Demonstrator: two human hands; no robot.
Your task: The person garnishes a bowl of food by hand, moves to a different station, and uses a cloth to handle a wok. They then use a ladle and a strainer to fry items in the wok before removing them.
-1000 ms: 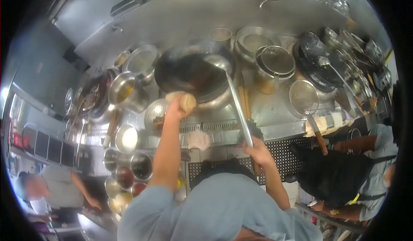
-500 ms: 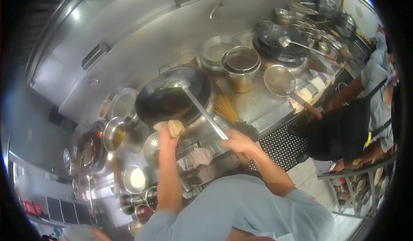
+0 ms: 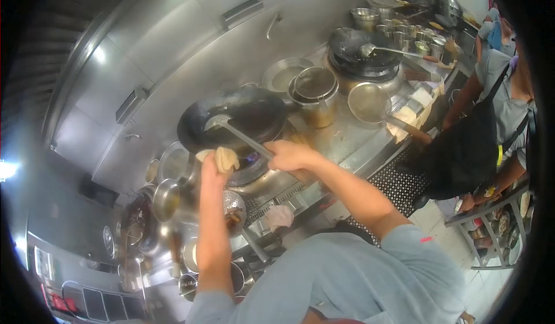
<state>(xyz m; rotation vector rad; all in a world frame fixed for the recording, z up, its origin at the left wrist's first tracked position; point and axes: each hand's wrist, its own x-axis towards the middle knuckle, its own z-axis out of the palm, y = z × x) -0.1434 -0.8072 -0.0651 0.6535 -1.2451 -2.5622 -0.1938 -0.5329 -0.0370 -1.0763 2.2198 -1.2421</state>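
My left hand is closed around a folded beige cloth at the near rim of a black wok. The wok is raised and tipped over a burner, where a bluish flame shows. My right hand grips the handle of a metal ladle. Its bowl rests inside the wok on the left side. Whatever food the wok may hold cannot be made out. Just below my left hand is a perforated strainer with dark pieces in it.
A pot with a sieve on top stands right of the wok, beside a long-handled strainer. Another wok with a ladle sits at the back right. A co-worker in a black apron stands at right. Metal bowls are at left.
The wok has been lifted and tipped, exposing the burner flame. My right hand and the ladle have moved left, and the ladle's bowl sits further left in the wok. The view has shifted slightly.
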